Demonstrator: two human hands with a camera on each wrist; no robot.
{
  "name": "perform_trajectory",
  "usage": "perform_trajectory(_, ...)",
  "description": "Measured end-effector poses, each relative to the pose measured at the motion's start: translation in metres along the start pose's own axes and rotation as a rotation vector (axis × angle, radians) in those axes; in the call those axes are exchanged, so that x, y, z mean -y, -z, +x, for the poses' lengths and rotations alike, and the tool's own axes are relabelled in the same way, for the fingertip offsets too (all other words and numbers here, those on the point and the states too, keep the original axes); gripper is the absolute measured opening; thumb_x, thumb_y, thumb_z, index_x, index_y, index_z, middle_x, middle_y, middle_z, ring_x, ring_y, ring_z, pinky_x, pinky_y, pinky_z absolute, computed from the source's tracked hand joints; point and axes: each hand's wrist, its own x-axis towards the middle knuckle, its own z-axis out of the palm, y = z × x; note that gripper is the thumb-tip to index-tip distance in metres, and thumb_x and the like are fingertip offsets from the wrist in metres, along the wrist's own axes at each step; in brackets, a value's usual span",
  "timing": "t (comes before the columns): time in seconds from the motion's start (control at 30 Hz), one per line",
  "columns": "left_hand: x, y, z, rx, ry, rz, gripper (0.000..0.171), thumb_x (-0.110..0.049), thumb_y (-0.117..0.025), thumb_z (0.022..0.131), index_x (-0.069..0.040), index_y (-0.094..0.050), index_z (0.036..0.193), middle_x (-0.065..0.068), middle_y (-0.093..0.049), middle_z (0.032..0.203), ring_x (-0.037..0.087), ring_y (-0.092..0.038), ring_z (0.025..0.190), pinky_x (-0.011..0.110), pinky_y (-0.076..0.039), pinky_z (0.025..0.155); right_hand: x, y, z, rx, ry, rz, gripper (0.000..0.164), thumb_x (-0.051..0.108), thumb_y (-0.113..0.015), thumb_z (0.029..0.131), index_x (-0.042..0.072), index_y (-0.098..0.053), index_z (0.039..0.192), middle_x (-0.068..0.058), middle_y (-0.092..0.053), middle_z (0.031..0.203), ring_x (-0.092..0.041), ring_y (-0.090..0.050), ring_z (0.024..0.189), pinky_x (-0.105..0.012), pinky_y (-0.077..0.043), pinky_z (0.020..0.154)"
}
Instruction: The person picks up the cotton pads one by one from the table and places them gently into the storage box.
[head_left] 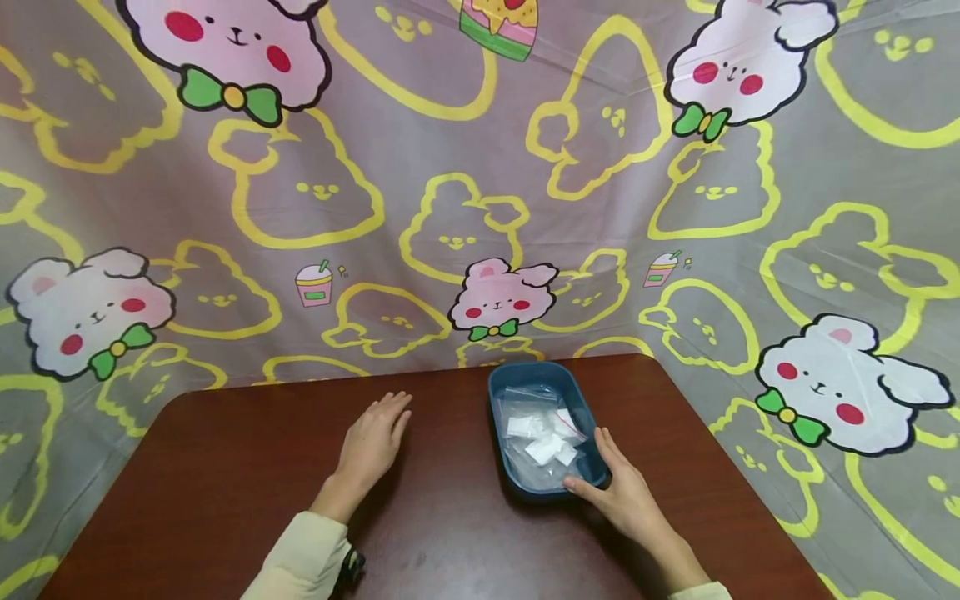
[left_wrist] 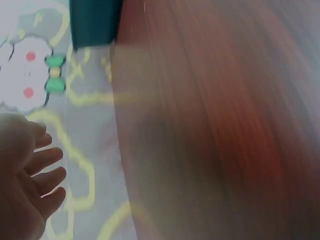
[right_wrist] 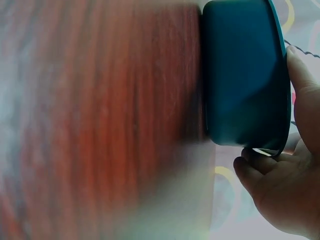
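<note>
A dark blue plastic basin (head_left: 512, 468) stands on the brown table, right of the middle. Inside it lie several clear zip bags (head_left: 525, 408) with white pieces (head_left: 545, 448) in or among them. My right hand (head_left: 628, 500) grips the basin's near right corner, thumb at the near rim and fingers along the right side. The right wrist view shows that hand (right_wrist: 287, 185) at the rim of the upright basin (right_wrist: 245, 75). Left of the basin and apart from it, my left hand (head_left: 372, 443) hovers low over the table, fingers extended and holding nothing; they look loosely bent in the left wrist view.
The brown wooden table (head_left: 442, 542) has rounded far corners. Behind it and along its sides hangs a grey cloth (head_left: 420, 333) printed with cartoon rabbits and yellow outlines. The basin stands close to the table's far edge.
</note>
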Motion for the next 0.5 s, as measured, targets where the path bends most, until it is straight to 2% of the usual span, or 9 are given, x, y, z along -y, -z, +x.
perform_trajectory(0.23, 0.044, 0.043, -0.033, -0.002, 0.136, 0.046, 0.039, -0.016, -0.059, 0.102, 0.003, -0.058, 0.137, 0.023, -0.057, 0.14, 0.042, -0.05, 0.132, 0.058, -0.039, 0.109, -0.002, 0.003, 0.002, 0.008, -0.011, -0.055, 0.105, 0.056, -0.079, 0.081, -0.002, -0.032, 0.155, -0.026, -0.025, 0.16, -0.046, -0.032, 0.142, -0.063, -0.035, 0.11)
perform_trajectory(0.33, 0.057, 0.062, -0.047, 0.009, 0.16, 0.078, 0.042, -0.018, -0.058, 0.103, 0.004, -0.056, 0.139, 0.026, -0.054, 0.141, 0.046, -0.047, 0.133, 0.062, -0.036, 0.108, -0.002, 0.006, 0.001, 0.031, -0.021, -0.094, 0.105, 0.058, -0.076, 0.083, -0.002, -0.03, 0.156, -0.028, -0.021, 0.161, -0.049, -0.035, 0.139, -0.065, -0.036, 0.107)
perform_trajectory(0.5, 0.074, 0.087, -0.071, 0.07, 0.183, 0.146, 0.047, -0.026, -0.054, 0.106, 0.005, -0.053, 0.141, 0.03, -0.048, 0.144, 0.051, -0.041, 0.134, 0.067, -0.03, 0.108, -0.002, 0.013, -0.003, 0.077, -0.013, -0.191, 0.102, 0.062, -0.066, 0.089, -0.002, -0.026, 0.157, -0.03, -0.014, 0.162, -0.053, -0.045, 0.131, -0.068, -0.041, 0.1)
